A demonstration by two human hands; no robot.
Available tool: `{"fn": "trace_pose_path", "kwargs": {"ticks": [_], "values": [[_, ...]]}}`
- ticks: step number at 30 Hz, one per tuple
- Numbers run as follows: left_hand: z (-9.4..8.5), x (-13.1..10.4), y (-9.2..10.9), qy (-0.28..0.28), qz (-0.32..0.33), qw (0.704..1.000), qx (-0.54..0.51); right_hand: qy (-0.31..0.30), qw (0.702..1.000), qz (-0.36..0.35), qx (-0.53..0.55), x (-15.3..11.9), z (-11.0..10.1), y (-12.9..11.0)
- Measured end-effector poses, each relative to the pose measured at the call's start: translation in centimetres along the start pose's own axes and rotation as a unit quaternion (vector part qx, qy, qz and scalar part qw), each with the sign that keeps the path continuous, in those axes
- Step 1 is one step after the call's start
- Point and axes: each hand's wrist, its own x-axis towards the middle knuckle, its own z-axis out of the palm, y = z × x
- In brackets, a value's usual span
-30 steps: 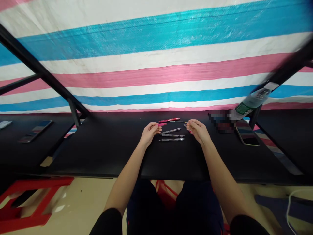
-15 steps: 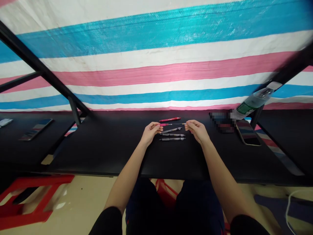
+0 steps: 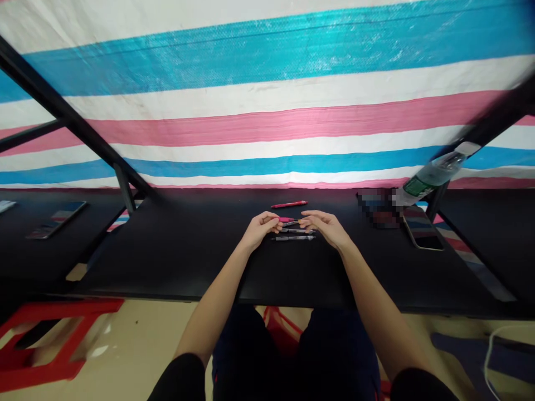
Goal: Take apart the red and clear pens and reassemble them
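Note:
A pink pen part (image 3: 286,220) is pinched in my left hand (image 3: 262,229), its tip pointing right. My right hand (image 3: 324,226) is close by on the right, thumb and fingers curved near that tip; whether it grips something small is hard to make out. Under and between the hands lie clear-barrelled pens, one of them (image 3: 293,238) nearest me and another (image 3: 296,230) just behind it; a further one is partly covered. Beyond the hands a red pen (image 3: 289,205) lies on the black table (image 3: 188,245).
A plastic bottle (image 3: 434,175) leans at the right beside a phone (image 3: 423,228) and a blurred-out item (image 3: 380,209). Another phone (image 3: 57,220) lies at the far left. Black metal bars (image 3: 87,133) slant up at both sides before a striped sheet (image 3: 267,128). Red stool at lower left (image 3: 58,367).
My right hand has moved left, closer to my left hand. The thin piece that stretched between them has mostly gone from sight, and the gap is smaller.

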Motion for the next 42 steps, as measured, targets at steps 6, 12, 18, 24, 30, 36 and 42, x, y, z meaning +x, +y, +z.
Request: {"fn": "trace_pose_path", "kwargs": {"ticks": [6,12,18,24,30,36,42], "values": [[-0.7,0.5,0.1,0.066,-0.004,0.996,-0.053,0.254,0.951,-0.059,-0.165,0.7,-3.4,1.2],[-1.3,1.1,-0.2,0.144,0.006,0.987,-0.075,0.242,0.863,-0.036,-0.443,1.1,-4.7,2.9],[-1.5,1.1,-0.3,0.151,0.004,0.986,-0.068,0.259,0.848,-0.052,-0.459,1.0,-4.2,2.8],[-1.0,0.8,-0.1,0.116,0.009,0.993,-0.03,0.247,0.958,-0.053,-0.138,1.1,-3.1,1.7],[-0.6,0.5,-0.1,0.085,0.019,0.996,0.01,0.148,0.984,-0.05,0.084,1.1,-1.9,1.0],[-0.7,0.6,-0.5,0.067,0.036,0.997,0.034,0.119,0.985,-0.036,0.115,0.9,-1.4,1.0],[-0.3,0.5,-0.4,0.049,0.049,0.995,0.071,0.111,0.99,-0.023,0.083,0.9,-0.8,1.1]]}}
